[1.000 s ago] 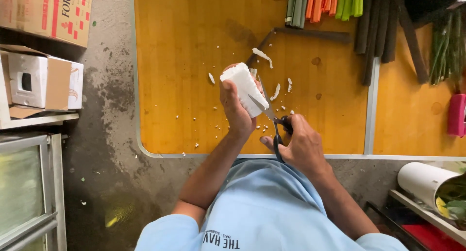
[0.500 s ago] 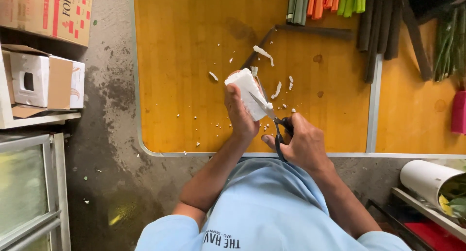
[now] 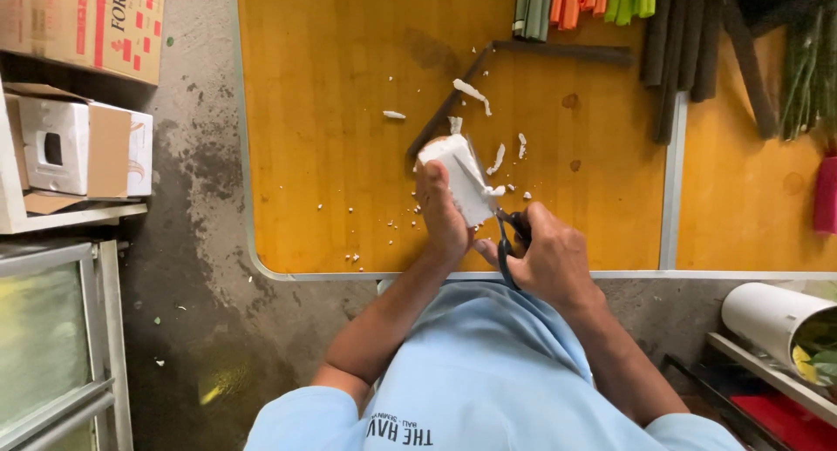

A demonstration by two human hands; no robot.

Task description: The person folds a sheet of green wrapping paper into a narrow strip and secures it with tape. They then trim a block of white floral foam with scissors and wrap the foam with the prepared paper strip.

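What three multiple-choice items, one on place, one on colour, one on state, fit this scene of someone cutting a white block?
1. Where do the white scraps lie?
A. on the orange table
B. in a bucket
C. on a chair

2. What colour are the scissors?
A. red
B. black
C. yellow

3. What does the left hand do?
A. hangs free
B. rests flat on the table
C. grips the white block

Answers: 1 A, the bits dot the tabletop. 2 B, dark handles show in the right hand. 3 C, its fingers wrap the block.
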